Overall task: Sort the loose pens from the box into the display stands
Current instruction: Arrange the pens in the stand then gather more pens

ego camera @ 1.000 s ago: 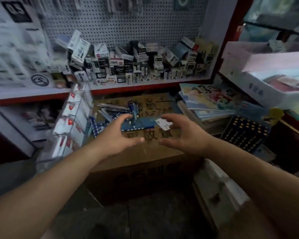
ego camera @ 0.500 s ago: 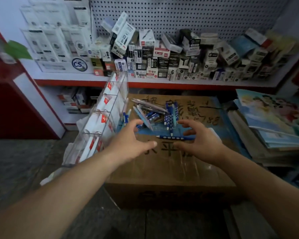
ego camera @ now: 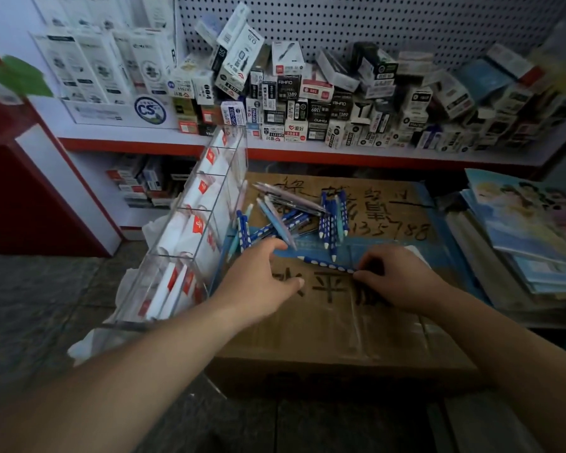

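Nearest, at 6 o'clock, the cardboard box (ego camera: 340,325) carries the work on its closed top. Both hands have advanced onto it within the last second. The right hand (ego camera: 396,279), at 4 o'clock, has closed its fingertips on the end of one blue dotted pen (ego camera: 325,265), which half a second ago lay free; it is now pinched. The left hand (ego camera: 258,282) is spread, fingers curled, holding nothing. Beyond, at 12 o'clock, the pile of loose pens (ego camera: 294,220) remains unsorted. At 10 o'clock, the clear display stand (ego camera: 190,243) lies touching the box. Judgement: first pick under way.
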The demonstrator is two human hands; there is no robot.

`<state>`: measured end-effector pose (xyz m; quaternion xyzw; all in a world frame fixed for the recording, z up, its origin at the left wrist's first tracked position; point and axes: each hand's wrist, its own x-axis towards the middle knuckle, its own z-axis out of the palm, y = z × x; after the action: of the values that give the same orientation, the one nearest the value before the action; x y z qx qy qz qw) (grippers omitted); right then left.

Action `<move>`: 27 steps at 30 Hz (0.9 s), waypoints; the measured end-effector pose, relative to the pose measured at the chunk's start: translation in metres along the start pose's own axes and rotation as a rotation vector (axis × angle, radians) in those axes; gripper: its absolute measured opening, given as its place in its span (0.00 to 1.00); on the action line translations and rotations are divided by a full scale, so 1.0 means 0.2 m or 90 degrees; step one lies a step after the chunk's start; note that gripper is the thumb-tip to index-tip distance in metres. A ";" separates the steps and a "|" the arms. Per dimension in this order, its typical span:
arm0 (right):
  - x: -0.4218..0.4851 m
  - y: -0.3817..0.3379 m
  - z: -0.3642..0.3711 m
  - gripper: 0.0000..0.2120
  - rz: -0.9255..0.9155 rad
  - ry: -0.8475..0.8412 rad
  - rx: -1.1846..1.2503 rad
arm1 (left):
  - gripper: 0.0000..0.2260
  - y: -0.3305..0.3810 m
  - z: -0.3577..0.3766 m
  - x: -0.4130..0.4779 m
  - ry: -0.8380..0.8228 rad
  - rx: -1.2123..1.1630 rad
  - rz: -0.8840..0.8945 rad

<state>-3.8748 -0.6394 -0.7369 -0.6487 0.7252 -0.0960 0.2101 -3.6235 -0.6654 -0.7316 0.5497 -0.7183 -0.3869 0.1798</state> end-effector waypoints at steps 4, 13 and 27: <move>-0.09 -0.11 -0.07 0.03 -0.063 -0.045 0.153 | 0.23 0.02 0.00 -0.02 0.000 0.057 0.069; -0.07 -0.23 -0.10 0.04 -0.091 -0.031 0.428 | 0.05 0.09 0.04 -0.06 -0.138 0.041 0.097; 0.37 -0.13 0.03 0.11 0.243 0.195 0.336 | 0.06 0.05 0.04 -0.03 -0.081 -0.152 -0.049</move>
<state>-3.8541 -0.7146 -0.7445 -0.4032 0.8064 -0.3350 0.2736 -3.6331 -0.6565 -0.7282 0.5255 -0.6555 -0.5106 0.1831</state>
